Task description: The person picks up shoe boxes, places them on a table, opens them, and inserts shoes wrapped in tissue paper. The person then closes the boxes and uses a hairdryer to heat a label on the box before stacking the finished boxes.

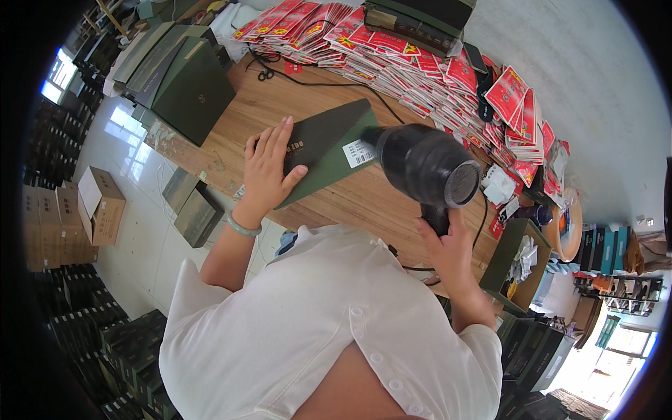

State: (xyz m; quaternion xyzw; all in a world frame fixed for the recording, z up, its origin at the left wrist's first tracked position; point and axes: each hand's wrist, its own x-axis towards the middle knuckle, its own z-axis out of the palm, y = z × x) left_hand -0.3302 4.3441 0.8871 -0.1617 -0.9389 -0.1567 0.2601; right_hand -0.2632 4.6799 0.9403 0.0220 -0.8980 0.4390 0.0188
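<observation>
Head-worn fisheye, facing down, near worktable point(350, 201)

Matt card on the labelled box point(327, 148), smooth grained wood on the worktop point(357, 204) beneath it, smooth plastic on the hair dryer point(418, 159) beside it, paper on the packets point(392, 59) beyond it.

The wooden table point(329, 102) bears a green box point(325, 166), red packets point(395, 70), scissors point(265, 73).

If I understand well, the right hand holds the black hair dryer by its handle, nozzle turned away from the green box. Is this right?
Not quite: the head view shows the nozzle turned toward the green box. The right hand holds the black hair dryer by its handle.
</observation>
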